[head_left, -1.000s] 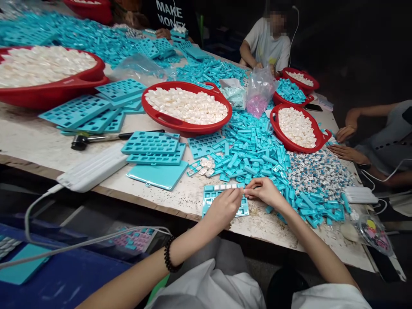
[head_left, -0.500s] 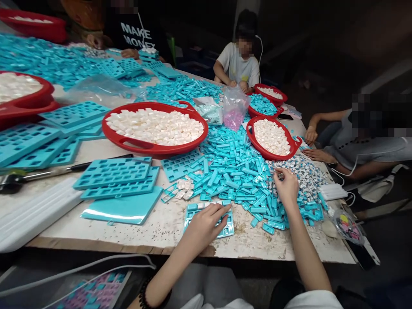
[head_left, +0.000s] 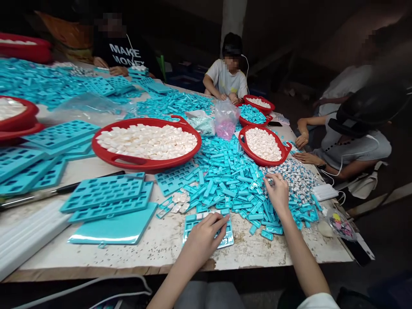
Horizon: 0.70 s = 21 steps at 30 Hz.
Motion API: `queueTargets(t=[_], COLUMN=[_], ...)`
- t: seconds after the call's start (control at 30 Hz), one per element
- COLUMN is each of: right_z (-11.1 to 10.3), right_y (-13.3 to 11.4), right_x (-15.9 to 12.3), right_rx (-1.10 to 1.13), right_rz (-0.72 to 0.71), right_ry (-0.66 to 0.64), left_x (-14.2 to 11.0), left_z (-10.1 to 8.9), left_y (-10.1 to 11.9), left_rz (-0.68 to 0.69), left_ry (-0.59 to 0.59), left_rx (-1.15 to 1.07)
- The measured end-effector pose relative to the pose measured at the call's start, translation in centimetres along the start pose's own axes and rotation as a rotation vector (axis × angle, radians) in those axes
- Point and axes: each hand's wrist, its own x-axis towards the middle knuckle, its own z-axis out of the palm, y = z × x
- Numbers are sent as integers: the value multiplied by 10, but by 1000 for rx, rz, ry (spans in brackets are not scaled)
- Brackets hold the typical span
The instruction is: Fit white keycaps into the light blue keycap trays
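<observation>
My left hand [head_left: 202, 236] lies over a blue slotted plastic frame [head_left: 230, 240] near the table's front edge, its fingers bent down onto it. White caps [head_left: 201, 215] sit along the frame's far edge, and the hand covers much of its middle. To the right, my right hand [head_left: 277, 191] hovers above the pile, thumb and fingertips drawn together in a pinch. Whatever lies between those fingertips is too small to make out. Below and left of it spread loose blue plastic pieces [head_left: 238, 184]; small white-and-blue parts [head_left: 299, 174] are heaped just beyond.
Red baskets of white caps [head_left: 146, 165] [head_left: 262, 161] stand beyond the pile. Stacked blue slotted panels [head_left: 103, 193] and a long white ribbed object [head_left: 28, 240] occupy the left. A clear bag [head_left: 225, 120] sits farther back. Other people work around the table.
The view has tilted up and turned slightly right, so the table appears lower and farther left. My left hand stays on the frame. My right hand remains over the pile, fingertips still together.
</observation>
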Motion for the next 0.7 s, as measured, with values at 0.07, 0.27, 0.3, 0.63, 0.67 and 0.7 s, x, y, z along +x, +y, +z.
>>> queueTargets(t=[0.07, 0.27, 0.3, 0.63, 0.67, 0.7], right_z=[-2, 12, 15, 23, 22, 22], right_y=[-14, -79, -88, -100, -100, -100], right_x=[-5, -57, -67, -85, -84, -83], right_rx=[109, 443, 475, 423, 400, 382], right_rz=[-49, -306, -355, -358, -350, -339], right_ry=[25, -273, -347, -423, -426, -430], left_x=[0, -3, -4, -18, -18, -17], left_z=[-5, -36, -39, -29, -29, -30], left_y=[1, -14, -18, -32, -32, -31], left_rz=[-42, -167, -176, -274, -275, -272], left_ry=[15, 160, 185, 368, 371, 370], left_rx=[-64, -173, -163, -229, -239, -249])
